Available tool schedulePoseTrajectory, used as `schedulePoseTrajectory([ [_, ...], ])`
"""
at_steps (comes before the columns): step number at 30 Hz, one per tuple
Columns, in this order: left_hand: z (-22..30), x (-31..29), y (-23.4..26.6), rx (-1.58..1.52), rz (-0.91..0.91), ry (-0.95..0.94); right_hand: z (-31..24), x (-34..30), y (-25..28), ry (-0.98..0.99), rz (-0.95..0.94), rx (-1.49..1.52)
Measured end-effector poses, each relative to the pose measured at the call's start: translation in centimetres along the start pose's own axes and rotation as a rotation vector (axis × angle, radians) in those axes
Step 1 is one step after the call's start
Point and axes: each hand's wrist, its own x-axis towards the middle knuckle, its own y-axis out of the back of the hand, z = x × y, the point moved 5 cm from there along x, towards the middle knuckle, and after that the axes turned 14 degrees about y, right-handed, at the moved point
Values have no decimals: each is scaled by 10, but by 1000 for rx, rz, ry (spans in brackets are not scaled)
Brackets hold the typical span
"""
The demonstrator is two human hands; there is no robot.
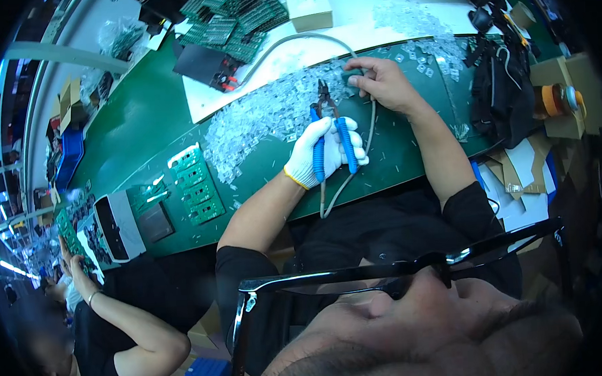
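Observation:
My left hand (pixel 329 145), in a white knit glove with a yellow cuff edge, is closed around a pair of cutting pliers (pixel 347 145) with blue ribbed grips. Their dark jaws point away from me, over a heap of small clear plastic pieces (pixel 256 119). Just to the right, my bare right hand (pixel 380 82) has thumb and fingers pinched on a small dark green piece, mostly hidden by the fingers. A grey cable (pixel 293 38) arcs past this hand from a black box (pixel 206 65) and loops down to the pliers' handle ends.
Green circuit-board panels (pixel 197 183) lie left of my left arm; more boards (pixel 227 18) are piled at the back near a cardboard box (pixel 307 7). A black bag (pixel 504 95) stands right. At left, another person's hand (pixel 81 274) touches a green board.

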Motion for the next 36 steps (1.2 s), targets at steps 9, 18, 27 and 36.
schedulePoseTrajectory([
  [9,1,5,-12,13,-22,24,8,-5,97,108,303,-958],
  [18,-1,2,-6,25,29,32,7,2,73,213,237,-749],
  [27,-7,0,-6,116,31,86,8,2,3,110,-26,162],
  [36,-9,0,-4,174,110,84,0,-1,-7,74,-14,158],
])
